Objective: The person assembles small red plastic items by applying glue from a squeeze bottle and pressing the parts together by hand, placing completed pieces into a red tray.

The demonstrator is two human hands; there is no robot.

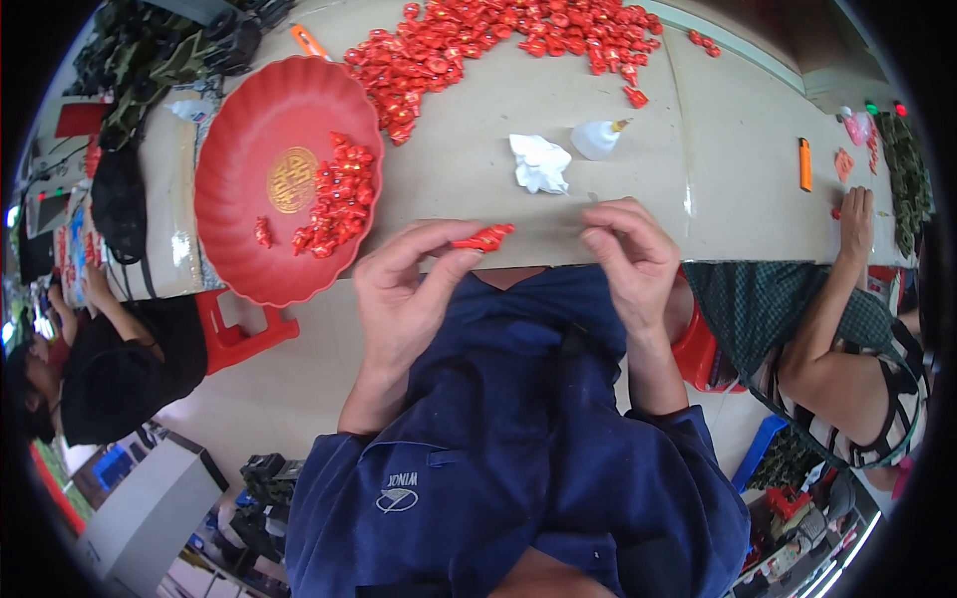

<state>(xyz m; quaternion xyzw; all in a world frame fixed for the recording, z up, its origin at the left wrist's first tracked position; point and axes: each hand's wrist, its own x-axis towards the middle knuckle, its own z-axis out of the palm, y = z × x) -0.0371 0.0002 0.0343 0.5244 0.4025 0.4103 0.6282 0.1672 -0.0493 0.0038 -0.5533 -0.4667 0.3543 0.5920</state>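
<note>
Between the thumb and fingers of my left hand (404, 284) is a small glossy red figurine (486, 238), lying roughly sideways above the table's near edge. My right hand (636, 254) is closed in a pinch to the right of it, a short gap apart; whatever its fingertips hold is too small to make out. Beyond my hands lie a crumpled white tissue (540, 164) and a small white squeeze bottle (596, 140) with a yellowish tip. A scalloped red tray (224, 199) on the left holds several similar red figurines (344, 194).
A large heap of red figurines (429, 60) spreads over the far table (459, 140). An orange-handled tool (309, 42) lies behind the tray, an orange cutter (804, 164) at right. Co-workers sit on both sides; one's hand (855, 221) rests at the right table end.
</note>
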